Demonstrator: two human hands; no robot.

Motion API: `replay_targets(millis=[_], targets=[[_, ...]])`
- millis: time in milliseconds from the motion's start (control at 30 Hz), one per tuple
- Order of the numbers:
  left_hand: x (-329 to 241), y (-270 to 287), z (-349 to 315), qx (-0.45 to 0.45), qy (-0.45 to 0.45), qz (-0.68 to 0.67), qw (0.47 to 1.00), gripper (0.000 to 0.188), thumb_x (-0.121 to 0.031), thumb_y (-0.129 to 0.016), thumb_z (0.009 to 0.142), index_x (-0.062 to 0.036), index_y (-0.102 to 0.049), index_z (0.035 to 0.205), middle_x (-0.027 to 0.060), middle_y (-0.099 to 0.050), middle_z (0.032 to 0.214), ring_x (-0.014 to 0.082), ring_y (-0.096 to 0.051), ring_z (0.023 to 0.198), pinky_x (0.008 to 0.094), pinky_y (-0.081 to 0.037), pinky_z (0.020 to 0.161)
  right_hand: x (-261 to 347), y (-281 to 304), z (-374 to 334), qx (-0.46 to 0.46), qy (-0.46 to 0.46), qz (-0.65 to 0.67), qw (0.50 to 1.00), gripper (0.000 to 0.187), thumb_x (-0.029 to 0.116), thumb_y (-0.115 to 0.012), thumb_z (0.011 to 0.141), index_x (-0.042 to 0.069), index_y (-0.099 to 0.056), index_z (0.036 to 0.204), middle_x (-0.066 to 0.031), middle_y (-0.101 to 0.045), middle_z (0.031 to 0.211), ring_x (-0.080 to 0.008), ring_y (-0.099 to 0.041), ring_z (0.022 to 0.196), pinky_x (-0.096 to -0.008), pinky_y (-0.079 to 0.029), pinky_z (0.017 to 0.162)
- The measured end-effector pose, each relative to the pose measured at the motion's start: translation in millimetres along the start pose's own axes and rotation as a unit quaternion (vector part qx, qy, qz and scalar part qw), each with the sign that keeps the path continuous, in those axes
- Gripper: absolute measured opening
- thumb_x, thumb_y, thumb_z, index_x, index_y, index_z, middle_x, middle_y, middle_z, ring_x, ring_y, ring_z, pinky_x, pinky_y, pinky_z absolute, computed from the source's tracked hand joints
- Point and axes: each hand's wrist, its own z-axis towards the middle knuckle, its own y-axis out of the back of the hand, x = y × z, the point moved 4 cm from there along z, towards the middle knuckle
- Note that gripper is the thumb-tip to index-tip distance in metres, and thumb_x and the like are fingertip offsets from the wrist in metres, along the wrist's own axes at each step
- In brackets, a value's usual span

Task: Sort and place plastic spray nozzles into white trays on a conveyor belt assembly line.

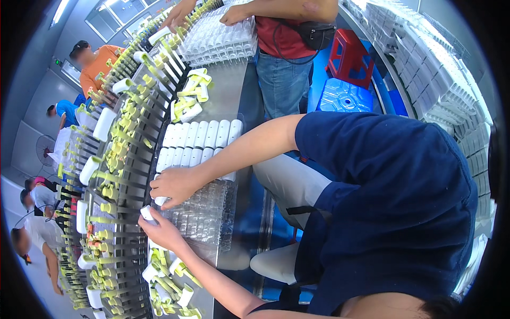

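My left hand (161, 232) is closed around a small white rounded plastic case (148, 213), held upright beside the machine's edge. Just above it, my right hand (178, 186) is palm down with bent fingers over the corner of a clear plastic tray (207, 210). Another white case (160, 201) shows under its fingertips, partly hidden by the hand. Two rows of similar white cases (199, 134) lie side by side in the tray's far part. The nearer part of the clear tray stack has no white cases showing.
Along the left runs a rack line (125, 143) with yellow-green clamps and white pieces. Loose yellow-green clamps (170, 287) lie by my left forearm, and more clamps (190, 95) beyond the tray. A co-worker (287, 58) stands beside stacked white trays (218, 37). A blue stool (346, 97) stands behind.
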Motion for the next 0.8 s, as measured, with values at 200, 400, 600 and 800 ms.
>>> replay_targets(millis=[200,400,600,800], targets=[[4.6,-3.2,1.2,0.003,-0.004,0.011,1.0,0.04,-0.034,-0.055,0.095,0.0021,-0.055,0.114,0.0217,-0.062,0.107,0.0392,-0.061,0.096,0.0442,-0.047,0.079,-1.7,-1.6,-1.6,0.013,-0.007,-0.002,1.0,0.043,0.045,-0.063,0.082,0.006,-0.06,0.099,-0.0138,-0.058,0.092,-0.0327,-0.062,0.08,-0.0438,-0.051,0.069],[0.3,-1.8,0.4,0.001,-0.002,-0.002,1.0,0.04,-0.033,-0.055,0.095,0.0019,-0.055,0.114,0.0214,-0.062,0.106,0.039,-0.061,0.095,0.0438,-0.047,0.079,-2.2,-1.3,-1.1,0.004,-0.002,0.002,1.0,0.044,0.046,-0.063,0.082,0.005,-0.06,0.099,-0.0141,-0.058,0.093,-0.0332,-0.062,0.08,-0.0444,-0.051,0.069],[3.3,-3.6,2.7,-0.001,-0.014,-0.001,1.0,0.04,-0.033,-0.055,0.095,0.002,-0.055,0.114,0.0212,-0.063,0.106,0.038,-0.061,0.095,0.0436,-0.047,0.079,-4.1,-2.7,-0.7,-0.002,0.0,0.0,1.0,0.043,0.045,-0.063,0.082,0.005,-0.06,0.099,-0.0139,-0.058,0.092,-0.0332,-0.062,0.08,-0.044,-0.051,0.069],[2.6,-1.6,1.4,-0.003,-0.011,0.001,1.0,0.04,-0.033,-0.054,0.095,0.0019,-0.055,0.115,0.0215,-0.062,0.106,0.038,-0.061,0.095,0.0437,-0.047,0.079,-0.4,-0.9,-0.4,0.004,0.002,-0.004,1.0,0.044,0.046,-0.063,0.082,0.005,-0.06,0.098,-0.0137,-0.058,0.092,-0.0329,-0.063,0.08,-0.0434,-0.051,0.069]])
